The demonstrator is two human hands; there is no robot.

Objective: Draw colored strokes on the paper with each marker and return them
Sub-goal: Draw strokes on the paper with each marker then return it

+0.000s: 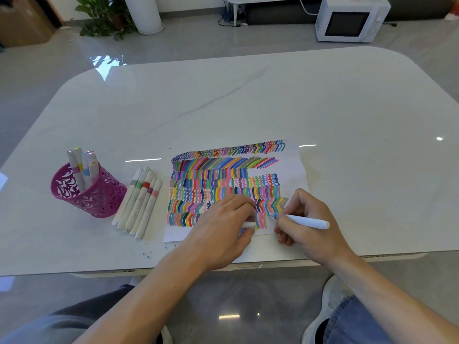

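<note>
Blue marker (pixel 304 220) pinched in R hand (pixel 313 234), tip on striped paper (pixel 291 167); L hand (pixel 221 229) grips white cap (pixel 249 224), resting on sheet. Barrel print too blurred to read.

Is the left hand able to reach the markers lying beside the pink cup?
Probably yes: nothing lies between the left hand and the markers, though it holds what looks like a white cap.

Bare forearms (pixel 159 286). Blue denim trousers (pixel 357 324) on the right leg, darker grey-blue on the left leg (pixel 62 324). Worn grey sneaker (pixel 332 296), dark inside.
</note>
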